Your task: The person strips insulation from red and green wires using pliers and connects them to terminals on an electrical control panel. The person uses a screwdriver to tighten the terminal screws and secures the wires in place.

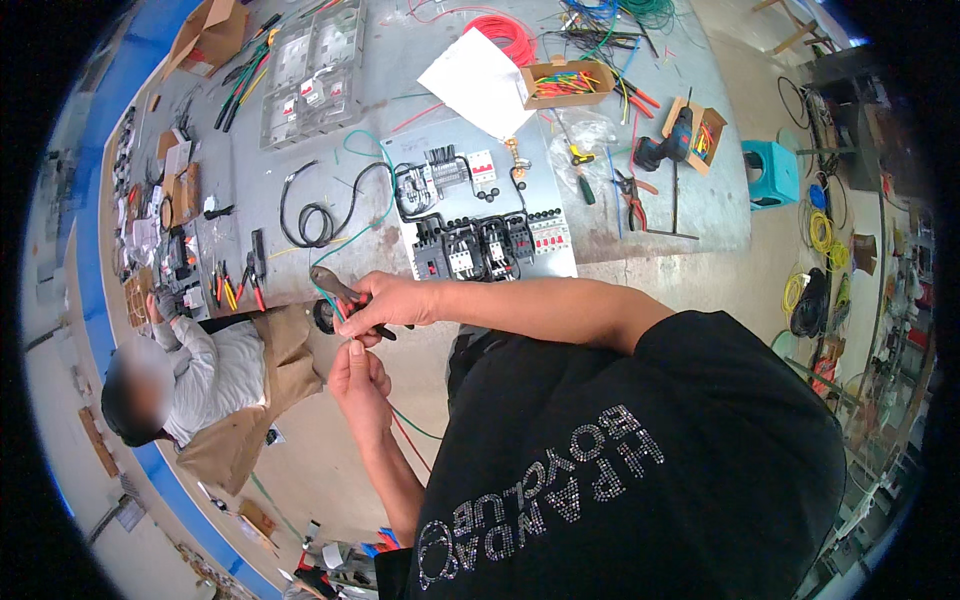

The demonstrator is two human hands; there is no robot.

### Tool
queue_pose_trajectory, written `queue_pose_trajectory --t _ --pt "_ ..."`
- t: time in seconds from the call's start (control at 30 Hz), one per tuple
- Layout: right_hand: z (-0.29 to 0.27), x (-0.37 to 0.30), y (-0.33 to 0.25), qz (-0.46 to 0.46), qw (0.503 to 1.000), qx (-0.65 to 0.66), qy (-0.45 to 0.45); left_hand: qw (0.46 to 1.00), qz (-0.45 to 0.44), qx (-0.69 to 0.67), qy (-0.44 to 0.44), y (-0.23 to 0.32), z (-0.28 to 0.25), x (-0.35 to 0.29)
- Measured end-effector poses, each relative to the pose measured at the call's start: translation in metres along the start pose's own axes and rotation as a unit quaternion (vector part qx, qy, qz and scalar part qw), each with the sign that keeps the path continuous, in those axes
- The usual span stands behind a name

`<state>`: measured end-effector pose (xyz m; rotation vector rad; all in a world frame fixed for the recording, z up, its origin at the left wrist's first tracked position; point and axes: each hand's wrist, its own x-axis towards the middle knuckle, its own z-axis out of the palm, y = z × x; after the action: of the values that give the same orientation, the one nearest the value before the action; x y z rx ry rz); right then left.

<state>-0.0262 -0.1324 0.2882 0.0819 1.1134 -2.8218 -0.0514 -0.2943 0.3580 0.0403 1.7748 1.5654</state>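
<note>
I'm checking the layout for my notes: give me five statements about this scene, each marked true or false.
1. The right hand grips the red-and-black-handled pliers. True.
2. The left hand lies on the mounting panel. False: the left hand is near the pliers, off the mounting panel.
3. The coil of red wire sits on the workbench. True.
4. The plastic stool is yellow. False: the plastic stool is teal.
5. The white paper sheet is left of the drill in the picture. True.

An electrical workshop: a breaker-fitted panel (541,180) and red wire coil (522,42) lie at twelve o'clock, a power drill (681,135) at two, yellow cable coils (820,231) at three.
</note>
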Motion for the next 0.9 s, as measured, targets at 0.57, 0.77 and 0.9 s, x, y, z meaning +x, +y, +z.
queue_pose_trajectory --t 0.57,0.77,0.9 --pt "-0.003 -0.01 -0.005 -0.005 0.99 -0.013 0.142 0.999 -0.027 -0.018 -0.026 -0.011 0.012 0.008" --pt "-0.02 -0.013 -0.007 0.018 0.993 0.01 0.113 0.999 -0.023 -0.039 -0.017 -0.02 0.028 0.004" --pt "-0.023 -0.017 -0.016 0.066 0.99 -0.008 0.122 1.0 -0.01 0.0 0.012 -0.026 0.039 0.001"
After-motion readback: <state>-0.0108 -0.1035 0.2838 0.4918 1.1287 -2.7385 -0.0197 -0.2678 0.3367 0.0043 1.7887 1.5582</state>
